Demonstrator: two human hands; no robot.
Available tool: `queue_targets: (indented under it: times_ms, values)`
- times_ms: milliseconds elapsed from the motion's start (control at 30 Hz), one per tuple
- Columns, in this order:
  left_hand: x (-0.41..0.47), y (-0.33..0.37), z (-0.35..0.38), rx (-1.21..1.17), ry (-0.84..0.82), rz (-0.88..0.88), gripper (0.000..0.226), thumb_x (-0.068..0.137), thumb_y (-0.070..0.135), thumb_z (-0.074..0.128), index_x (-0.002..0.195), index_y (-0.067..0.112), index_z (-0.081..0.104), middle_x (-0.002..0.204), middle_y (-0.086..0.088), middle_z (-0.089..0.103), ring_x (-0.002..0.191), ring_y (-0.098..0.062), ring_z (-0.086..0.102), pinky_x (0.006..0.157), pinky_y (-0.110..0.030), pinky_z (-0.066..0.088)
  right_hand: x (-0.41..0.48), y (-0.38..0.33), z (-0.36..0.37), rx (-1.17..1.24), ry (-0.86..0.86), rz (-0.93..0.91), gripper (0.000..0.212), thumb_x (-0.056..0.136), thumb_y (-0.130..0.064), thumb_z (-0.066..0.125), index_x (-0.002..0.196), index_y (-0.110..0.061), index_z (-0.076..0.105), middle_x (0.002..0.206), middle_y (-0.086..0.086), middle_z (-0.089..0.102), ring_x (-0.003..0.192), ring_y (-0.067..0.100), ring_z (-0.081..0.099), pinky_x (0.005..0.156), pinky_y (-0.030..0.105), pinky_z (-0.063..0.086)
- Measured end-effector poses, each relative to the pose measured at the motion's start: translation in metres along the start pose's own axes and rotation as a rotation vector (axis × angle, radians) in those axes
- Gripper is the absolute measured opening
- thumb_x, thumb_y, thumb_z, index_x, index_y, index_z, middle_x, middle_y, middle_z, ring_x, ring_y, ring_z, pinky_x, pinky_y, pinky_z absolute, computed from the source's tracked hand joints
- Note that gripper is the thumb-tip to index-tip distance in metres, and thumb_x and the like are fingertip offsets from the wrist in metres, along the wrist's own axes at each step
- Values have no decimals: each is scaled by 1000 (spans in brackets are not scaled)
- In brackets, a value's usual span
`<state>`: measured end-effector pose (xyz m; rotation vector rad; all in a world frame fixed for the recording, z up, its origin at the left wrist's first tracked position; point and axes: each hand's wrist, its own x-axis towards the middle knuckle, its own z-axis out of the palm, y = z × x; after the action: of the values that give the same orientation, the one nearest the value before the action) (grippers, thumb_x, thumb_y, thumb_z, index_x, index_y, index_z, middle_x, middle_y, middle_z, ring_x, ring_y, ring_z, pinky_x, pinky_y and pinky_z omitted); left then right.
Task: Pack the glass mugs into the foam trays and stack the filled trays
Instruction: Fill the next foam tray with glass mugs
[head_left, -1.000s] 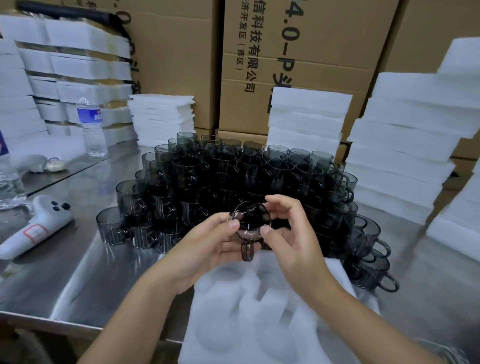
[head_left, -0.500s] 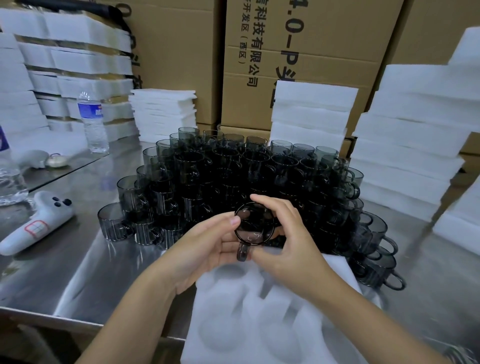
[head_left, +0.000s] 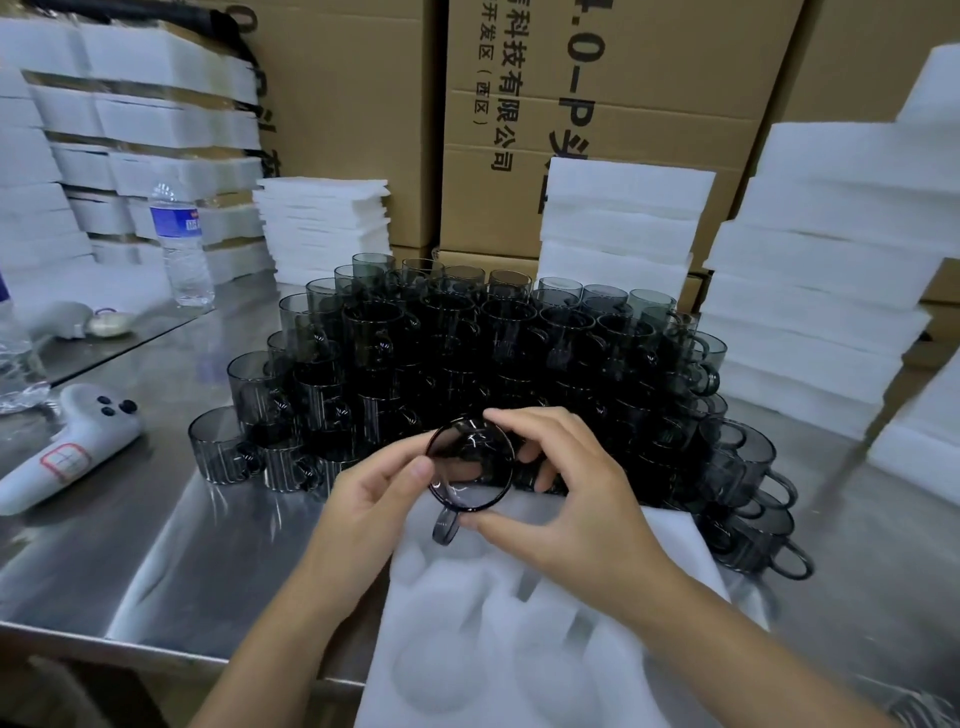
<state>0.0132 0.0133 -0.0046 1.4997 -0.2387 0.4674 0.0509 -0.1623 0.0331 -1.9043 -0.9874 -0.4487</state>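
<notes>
I am looking past the cardboard cartons (head_left: 597, 130) walling the back to the steel bench (head_left: 171, 561), which is carrying everything. White foam stacks (head_left: 810, 291) are standing along its right and rear edges, I am guessing so that spare trays lie within reach. The heap of smoked glass mugs (head_left: 467, 353) is sitting mid-bench, layered several high. It is directly beyond the foam tray (head_left: 493, 670), which is lying at the near edge under the hands, and that seems to make a short carry from heap to pocket. The round pockets I can see are showing empty.

The left hand (head_left: 363, 519) and the right hand (head_left: 592, 514) are both holding one mug (head_left: 470, 467) just above the tray's far end, its mouth tilting toward the camera. The left fingers (head_left: 418, 470) are pinching the rim's left side. The right fingers (head_left: 519, 418) are curling over the top with the thumb underneath, clamped on the glass. The handle (head_left: 445, 527) is pointing down toward me, and I am judging that the mug is being turned so the handle meets a pocket's slot.
</notes>
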Motion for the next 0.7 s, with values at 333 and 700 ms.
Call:
queue_targets:
  times_ms: [333, 700]
  values:
    - [-7, -5, -4, -144, -113, -57, 51, 77, 41, 73, 126, 30, 61, 124, -9, 66, 119, -26, 59, 97, -33, 49, 1, -2, -1, 15, -35, 36, 69, 67, -15, 84, 120, -44, 50, 117, -23, 54, 105, 4, 48, 77, 14, 41]
    - [-10, -7, -4, -41, -70, -68, 44, 80, 46, 59, 116, 22, 68, 117, -8, 69, 116, -27, 61, 103, -51, 42, 1, -4, 0, 114, -172, 133, 70, 63, -34, 87, 124, -40, 55, 100, -18, 53, 80, 14, 56, 74, 25, 52]
